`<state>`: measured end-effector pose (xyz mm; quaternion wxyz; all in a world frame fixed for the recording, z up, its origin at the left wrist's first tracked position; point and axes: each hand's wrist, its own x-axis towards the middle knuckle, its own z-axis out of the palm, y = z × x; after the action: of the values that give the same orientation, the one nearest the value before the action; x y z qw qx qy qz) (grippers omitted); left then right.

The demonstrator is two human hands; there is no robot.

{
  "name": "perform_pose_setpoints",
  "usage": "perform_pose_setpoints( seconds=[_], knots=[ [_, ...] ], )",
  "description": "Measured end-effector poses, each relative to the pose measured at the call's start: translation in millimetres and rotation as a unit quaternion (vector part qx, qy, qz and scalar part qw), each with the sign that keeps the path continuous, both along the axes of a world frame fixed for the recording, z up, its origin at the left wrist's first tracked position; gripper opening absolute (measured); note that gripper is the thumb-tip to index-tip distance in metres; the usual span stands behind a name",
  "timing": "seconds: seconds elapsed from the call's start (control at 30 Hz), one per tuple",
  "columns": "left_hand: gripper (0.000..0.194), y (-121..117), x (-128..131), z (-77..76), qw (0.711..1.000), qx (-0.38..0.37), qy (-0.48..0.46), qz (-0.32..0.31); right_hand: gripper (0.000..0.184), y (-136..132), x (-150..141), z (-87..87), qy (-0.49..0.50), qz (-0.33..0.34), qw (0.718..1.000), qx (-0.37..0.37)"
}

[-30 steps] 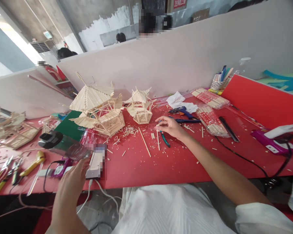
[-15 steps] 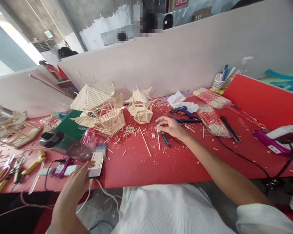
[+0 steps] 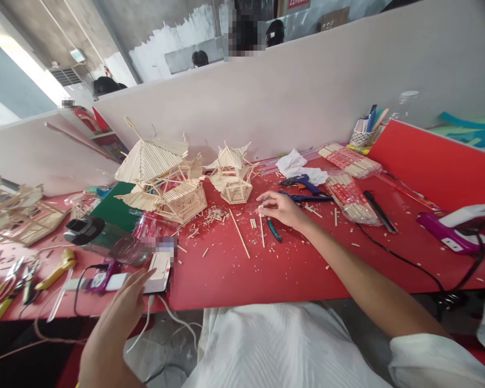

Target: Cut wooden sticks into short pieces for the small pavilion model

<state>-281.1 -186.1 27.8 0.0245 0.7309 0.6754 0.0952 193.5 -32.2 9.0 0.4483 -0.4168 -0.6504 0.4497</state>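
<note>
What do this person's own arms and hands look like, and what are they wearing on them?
Both the left hand and right hand are bare, with no gloves or watch showing. A loose white sleeve ends above the right forearm; no left sleeve shows.

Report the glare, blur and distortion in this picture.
Head view: blown-out white near the upper left corner, and a pale sheen on the left end of the table; dark, smeared upper right corner. Also head view: pixel blocks hide part of the phone, and print on the near pack is too soft to read.
</note>
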Motion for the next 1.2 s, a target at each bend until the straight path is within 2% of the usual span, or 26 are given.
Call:
perform_pose_setpoints(
  seconds=[0.13, 0.3, 0.4, 0.5, 0.6, 0.7, 0.9, 1.2],
  knots=[
    [0.053, -0.4, -2.3, -6.4, 1.0, -0.002, 0.02, 0.014, 0.037, 0.9, 0.4, -0.9, 0.0, 0.003, 1.0, 0.0],
    [0.053, -3.1, -13.8, -13.9, 0.999, 0.037, 0.014, -0.012, 0.036, 0.0, -0.1, 0.4, -0.001, 0.003, 1.0, 0.002],
    [0.054, -3.0, -17.4, -18.0, 0.999, 0.027, 0.01, -0.022, 0.036, -0.4, -0.4, 0.5, 0.001, 0.003, 1.0, -0.001],
    [0.057, -1.4, -17.9, -14.0, 0.999, -0.002, 0.031, -0.011, 0.036, 0.0, -0.1, -0.4, 0.001, 0.007, 1.0, -0.005],
    [0.058, -1.2, -16.8, -4.0, 0.996, -0.055, 0.063, -0.029, 0.035, 0.4, 0.3, -1.1, 0.003, 0.009, 1.0, -0.006],
    [0.058, -4.0, -12.0, 2.0, 0.994, -0.059, 0.088, -0.024, 0.034, 0.6, 0.3, -1.0, 0.002, 0.007, 1.0, -0.003],
    [0.054, -7.9, -1.3, -3.7, 0.996, -0.043, 0.081, -0.013, 0.034, 0.3, -0.1, -0.3, -0.002, 0.006, 1.0, 0.0],
    [0.056, -2.8, -4.6, -8.0, 0.994, -0.048, 0.101, -0.006, 0.034, 0.1, 0.1, -0.9, -0.001, 0.008, 1.0, -0.004]
  ],
)
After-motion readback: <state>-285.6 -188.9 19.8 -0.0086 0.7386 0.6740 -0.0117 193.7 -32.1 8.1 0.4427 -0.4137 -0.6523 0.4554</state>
